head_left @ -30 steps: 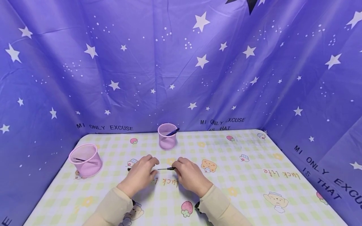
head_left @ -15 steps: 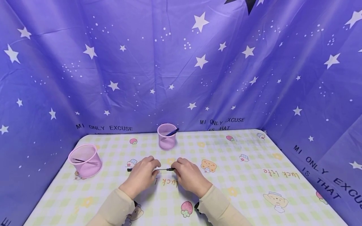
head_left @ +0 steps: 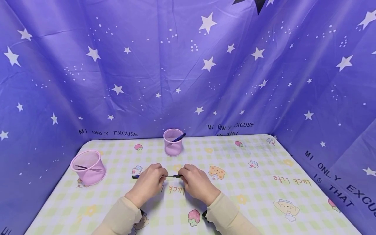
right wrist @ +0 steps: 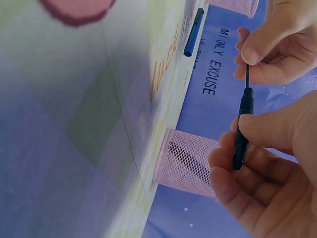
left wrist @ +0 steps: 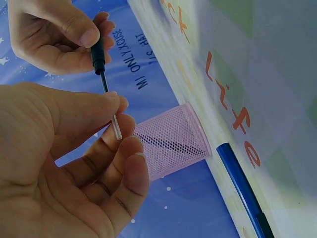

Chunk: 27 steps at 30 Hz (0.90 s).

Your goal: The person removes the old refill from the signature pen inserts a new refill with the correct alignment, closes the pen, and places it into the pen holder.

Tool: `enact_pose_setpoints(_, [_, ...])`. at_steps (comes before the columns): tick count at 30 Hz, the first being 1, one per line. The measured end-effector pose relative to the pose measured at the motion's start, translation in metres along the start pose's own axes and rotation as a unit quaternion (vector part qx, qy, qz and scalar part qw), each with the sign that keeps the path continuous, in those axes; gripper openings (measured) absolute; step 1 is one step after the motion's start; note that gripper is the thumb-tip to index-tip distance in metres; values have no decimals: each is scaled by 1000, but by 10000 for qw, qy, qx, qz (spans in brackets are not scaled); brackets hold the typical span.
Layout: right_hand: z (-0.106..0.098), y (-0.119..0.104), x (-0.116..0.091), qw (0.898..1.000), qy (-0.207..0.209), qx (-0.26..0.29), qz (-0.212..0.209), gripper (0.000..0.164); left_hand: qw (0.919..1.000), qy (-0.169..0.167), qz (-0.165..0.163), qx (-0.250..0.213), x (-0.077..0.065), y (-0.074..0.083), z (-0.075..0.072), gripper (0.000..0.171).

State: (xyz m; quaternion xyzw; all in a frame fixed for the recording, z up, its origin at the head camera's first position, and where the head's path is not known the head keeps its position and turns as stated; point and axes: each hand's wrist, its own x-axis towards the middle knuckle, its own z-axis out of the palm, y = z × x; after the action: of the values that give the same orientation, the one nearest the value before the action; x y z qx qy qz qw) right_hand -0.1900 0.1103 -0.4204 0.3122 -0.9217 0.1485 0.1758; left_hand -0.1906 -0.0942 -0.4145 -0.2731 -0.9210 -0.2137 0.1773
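Note:
In the head view my left hand [head_left: 148, 181] and right hand [head_left: 198, 182] face each other over the table. My right thumb and fingers pinch the black ribbed grip section of a pen [right wrist: 241, 134]. A thin pen refill [left wrist: 104, 82] sticks out of it, and my left thumb and index finger pinch this refill near its clear end. On the tablecloth beyond my left hand lies a blue pen barrel [left wrist: 242, 186] with a dark end, partly hidden by the hand in the head view.
A pink mesh cup [head_left: 174, 147] holding a dark blue pen [head_left: 180, 137] stands at the back middle. Another pink mesh cup [head_left: 89, 168] at the left holds thin dark sticks. A checked tablecloth [head_left: 252, 186] covers the table, with a purple star curtain [head_left: 164, 65] behind.
My left hand has moved slightly right along the refill, and its thumb and index finger have come together on it. More of the blue barrel shows. My right hand stays almost still.

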Motion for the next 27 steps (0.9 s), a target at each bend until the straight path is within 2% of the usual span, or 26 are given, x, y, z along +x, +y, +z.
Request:
enact_pose_setpoints(7, [0, 0, 0, 10000, 1, -8, 14, 11, 9999, 86, 77, -97, 0, 0, 1, 16])
enact_pose_setpoints(27, [0, 1, -1, 10000, 19, -33, -49, 11, 9998, -50, 10, -208, -1, -1, 2, 15])
